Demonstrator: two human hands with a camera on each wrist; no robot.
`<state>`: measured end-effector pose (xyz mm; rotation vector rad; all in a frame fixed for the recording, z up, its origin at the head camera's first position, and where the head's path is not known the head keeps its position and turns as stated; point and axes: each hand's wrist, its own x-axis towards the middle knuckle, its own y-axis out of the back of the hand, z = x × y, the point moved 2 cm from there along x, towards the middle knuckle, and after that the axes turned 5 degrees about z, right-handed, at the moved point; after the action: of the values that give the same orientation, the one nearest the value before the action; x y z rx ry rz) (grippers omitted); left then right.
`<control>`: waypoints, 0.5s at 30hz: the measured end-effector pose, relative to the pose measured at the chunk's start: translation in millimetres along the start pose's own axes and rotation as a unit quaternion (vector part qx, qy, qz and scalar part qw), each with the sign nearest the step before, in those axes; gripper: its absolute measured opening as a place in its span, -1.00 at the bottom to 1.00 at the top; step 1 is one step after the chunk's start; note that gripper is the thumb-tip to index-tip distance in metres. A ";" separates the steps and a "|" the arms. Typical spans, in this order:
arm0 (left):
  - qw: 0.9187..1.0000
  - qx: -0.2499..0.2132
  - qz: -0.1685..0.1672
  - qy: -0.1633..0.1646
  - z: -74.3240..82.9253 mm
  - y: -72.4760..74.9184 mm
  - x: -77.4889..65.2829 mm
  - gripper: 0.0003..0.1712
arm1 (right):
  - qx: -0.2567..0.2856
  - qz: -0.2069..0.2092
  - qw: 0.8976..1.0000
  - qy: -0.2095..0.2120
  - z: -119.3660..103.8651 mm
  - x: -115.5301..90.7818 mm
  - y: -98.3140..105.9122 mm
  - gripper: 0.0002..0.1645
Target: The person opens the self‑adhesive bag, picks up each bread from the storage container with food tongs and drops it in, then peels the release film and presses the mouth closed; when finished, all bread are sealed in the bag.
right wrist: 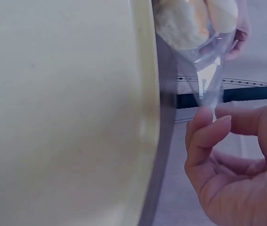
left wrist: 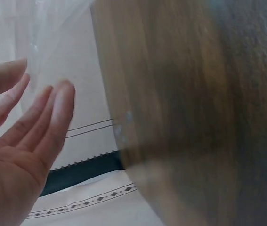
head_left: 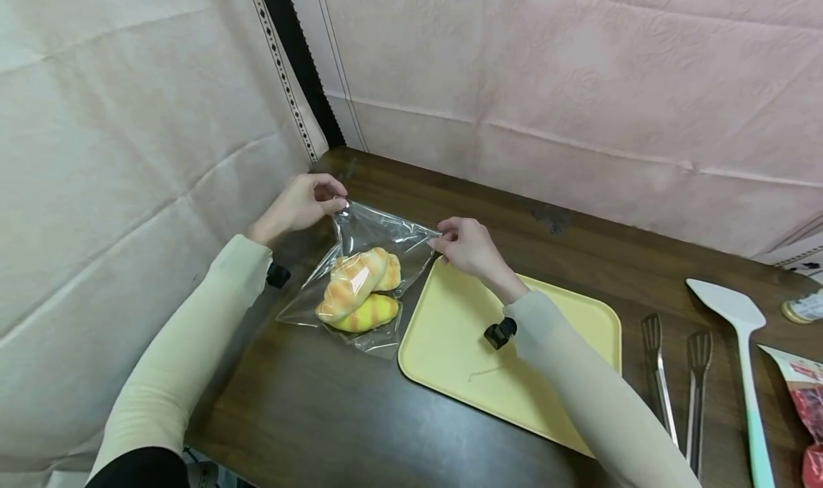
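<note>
A clear plastic bag [head_left: 411, 249] holds bread rolls: a pale, orange-striped one [head_left: 352, 282], a smaller piece behind it and a yellow one [head_left: 368, 314] below. My left hand [head_left: 302, 201] pinches the bag's upper left corner between thumb and fingertips. At the opposite upper corner my right hand [head_left: 471, 248] pinches the plastic, and the top edge is stretched between the two. In the right wrist view the bag [right wrist: 208, 80] narrows to the fingertips of my right hand [right wrist: 232, 165]. The left wrist view has my left hand [left wrist: 25, 136] with the outer fingers extended, beside blurred plastic.
A yellow tray [head_left: 450, 359] lies under my right forearm, right of the bag. Farther right are two metal tongs-like utensils [head_left: 657, 374] [head_left: 696, 395], a white spatula [head_left: 739, 316] with a green handle, a red-and-white packet [head_left: 804, 388] and a jar [head_left: 804, 308]. Cloth walls [head_left: 546, 102] border the table.
</note>
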<state>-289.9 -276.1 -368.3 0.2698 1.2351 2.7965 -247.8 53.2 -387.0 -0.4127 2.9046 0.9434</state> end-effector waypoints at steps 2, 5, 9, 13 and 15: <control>1.000 0.015 0.007 -0.011 3.2 2.4 -2.1 -0.72 | 0.005 0.019 1.000 -0.006 0.9 -9.0 6.7 -0.38; 0.999 0.014 0.020 -0.025 12.6 7.1 -10.9 -0.57 | 0.008 0.057 0.998 0.001 2.9 -29.7 19.9 -0.34; 0.997 0.006 0.058 -0.042 29.5 15.7 -40.5 -0.39 | -0.006 0.115 0.992 0.047 7.8 -66.8 31.8 -0.39; 0.993 0.015 0.089 -0.071 49.7 15.2 -72.9 -0.17 | -0.027 0.215 0.971 0.105 16.7 -107.6 44.3 -0.52; 0.991 0.022 0.094 -0.088 59.6 11.1 -85.8 -0.06 | -0.034 0.266 0.955 0.125 22.3 -126.3 52.4 -0.58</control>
<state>-194.4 -252.0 -331.9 0.6526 1.2938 2.8231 -141.0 136.5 -357.9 0.2964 3.2959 1.1189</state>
